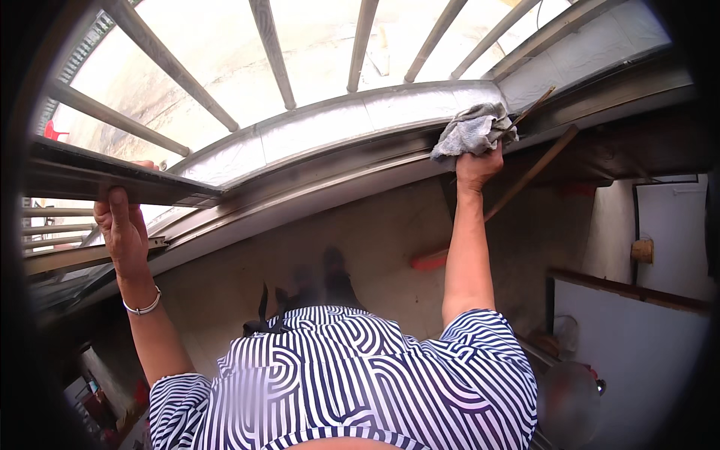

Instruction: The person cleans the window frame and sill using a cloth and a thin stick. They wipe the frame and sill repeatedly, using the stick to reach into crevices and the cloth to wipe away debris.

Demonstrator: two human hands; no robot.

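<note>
My left hand (121, 225) grips the dark frame of a window sash (124, 177) at the left, thumb on the near side and fingertips showing beyond it. In my right hand (478, 166) is a crumpled grey cloth (475, 130), pressed against the metal window track (337, 154) at the right. A thin stick (534, 107) pokes out beside the cloth; whether my hand also holds it cannot be told. Beyond the track runs a white tiled sill (315, 124).
Metal bars (273, 56) stand outside the window. A wooden stick (531, 171) slants below the track near my right forearm. Lower down, a red object (430, 260) lies on the floor (388, 236). A white panel with a brown edge (624, 289) is at the right.
</note>
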